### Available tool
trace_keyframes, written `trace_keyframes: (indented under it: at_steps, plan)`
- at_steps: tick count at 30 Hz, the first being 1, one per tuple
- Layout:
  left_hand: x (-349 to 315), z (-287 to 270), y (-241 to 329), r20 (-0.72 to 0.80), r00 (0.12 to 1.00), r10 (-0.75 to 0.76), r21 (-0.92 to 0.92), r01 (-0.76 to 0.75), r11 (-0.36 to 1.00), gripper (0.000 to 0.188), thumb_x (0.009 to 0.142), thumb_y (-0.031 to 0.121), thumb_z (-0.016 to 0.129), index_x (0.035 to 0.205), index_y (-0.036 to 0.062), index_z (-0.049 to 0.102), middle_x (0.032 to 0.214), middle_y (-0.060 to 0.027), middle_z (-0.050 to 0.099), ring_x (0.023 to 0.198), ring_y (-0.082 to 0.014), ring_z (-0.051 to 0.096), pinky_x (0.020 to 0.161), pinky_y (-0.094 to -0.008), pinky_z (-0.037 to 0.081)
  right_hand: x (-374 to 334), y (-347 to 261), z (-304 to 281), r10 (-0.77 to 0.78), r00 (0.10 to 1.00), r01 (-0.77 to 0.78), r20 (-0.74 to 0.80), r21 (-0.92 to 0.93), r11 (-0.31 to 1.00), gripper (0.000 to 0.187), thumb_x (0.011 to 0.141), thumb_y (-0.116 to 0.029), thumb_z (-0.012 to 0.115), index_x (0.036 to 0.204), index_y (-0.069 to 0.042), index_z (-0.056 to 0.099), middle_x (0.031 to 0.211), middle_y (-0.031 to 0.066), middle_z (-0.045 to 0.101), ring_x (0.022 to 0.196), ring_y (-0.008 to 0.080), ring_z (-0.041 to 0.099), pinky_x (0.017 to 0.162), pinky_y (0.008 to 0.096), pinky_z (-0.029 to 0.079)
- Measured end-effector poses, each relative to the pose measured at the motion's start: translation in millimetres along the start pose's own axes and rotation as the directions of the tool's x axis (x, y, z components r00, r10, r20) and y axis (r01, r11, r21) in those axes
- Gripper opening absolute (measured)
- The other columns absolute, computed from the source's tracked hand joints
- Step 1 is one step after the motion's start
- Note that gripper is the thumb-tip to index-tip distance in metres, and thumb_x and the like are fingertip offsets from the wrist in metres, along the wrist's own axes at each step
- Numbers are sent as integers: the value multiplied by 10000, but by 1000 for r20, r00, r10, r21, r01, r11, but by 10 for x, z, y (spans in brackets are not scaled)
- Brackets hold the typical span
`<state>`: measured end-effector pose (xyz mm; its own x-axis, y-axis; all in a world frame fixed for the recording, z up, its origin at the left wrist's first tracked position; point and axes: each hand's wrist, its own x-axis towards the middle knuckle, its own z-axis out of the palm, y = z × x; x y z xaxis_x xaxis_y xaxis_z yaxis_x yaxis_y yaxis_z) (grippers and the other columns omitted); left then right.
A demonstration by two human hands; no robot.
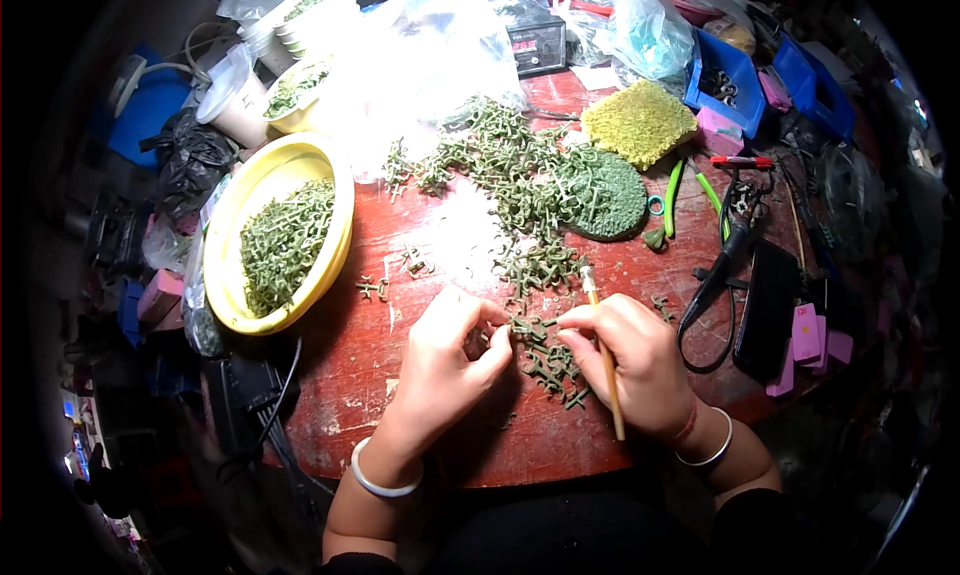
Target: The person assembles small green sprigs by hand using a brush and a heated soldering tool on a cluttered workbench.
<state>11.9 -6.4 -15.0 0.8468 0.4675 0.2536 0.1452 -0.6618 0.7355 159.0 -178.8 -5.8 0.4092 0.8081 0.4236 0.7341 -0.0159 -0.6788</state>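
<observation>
My right hand [635,365] is closed around a slim wooden-handled brush [609,387], its metal-collared tip pointing away from me. The thumb and index finger of that hand also come together beside small branched green pieces [550,363]. Facing it, my left hand [450,360] is closed in a pinch at the edge of the same pieces; whatever lies between its fingertips is too small to make out. A larger heap of green pieces [510,165] spreads beyond both hands. Against its right side lies a round dark-green textured pad [603,197].
To the left, a yellow basin [345,190] holds many green pieces. A yellow-green textured block [640,125], blue bins [735,50] and a clear plastic bag [430,55] are at the back. On the right lie a corded black-handled tool [735,240], a dark phone-like slab [768,305] and pink blocks [805,333].
</observation>
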Motion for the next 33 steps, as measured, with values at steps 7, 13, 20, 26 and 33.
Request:
trace_keyframes:
  at_steps: [7,13,20,26,33]
  plan:
    - [-19,33,-5,29,1000,11,-51,-10,999,128,834,31,751,948,13,696,843,-139,638,782,-296,663,717,-384,546,-24,-27,80,-21,995,41,96,-212,976,209,852,-134,810,1009,-54,698,808,99,550,762,294,599,654,414,496]
    - [-27,39,-32,28,1000,12,-102,-9,995,158,827,34,762,972,8,704,866,-135,671,788,-265,682,721,-365,552,-29,-12,97,-69,995,85,76,-234,968,169,854,-75,783,981,-48,675,819,106,556,758,306,598,662,417,494]
    - [-41,-13,-35,188,960,-205,-290,254,923,227,839,68,797,1049,42,716,846,-32,667,745,-92,619,666,-252,504,-16,8,87,-57,998,57,8,-139,989,185,832,10,762,976,-18,649,845,129,580,753,321,602,673,418,493]
    - [-6,-61,16,243,937,-253,-262,314,912,296,870,10,765,1157,29,697,874,7,659,798,-51,599,720,-219,495,-21,8,80,-67,998,65,-7,-114,991,206,834,23,753,993,-9,626,857,141,583,761,331,604,684,428,498]
    - [-8,-30,-21,167,969,-181,-295,224,929,316,843,5,782,1152,26,717,855,-6,662,826,-82,617,780,-272,511,2,-40,56,3,1000,-3,6,-10,1000,209,843,21,745,1003,-6,613,863,154,598,789,336,625,698,419,511]
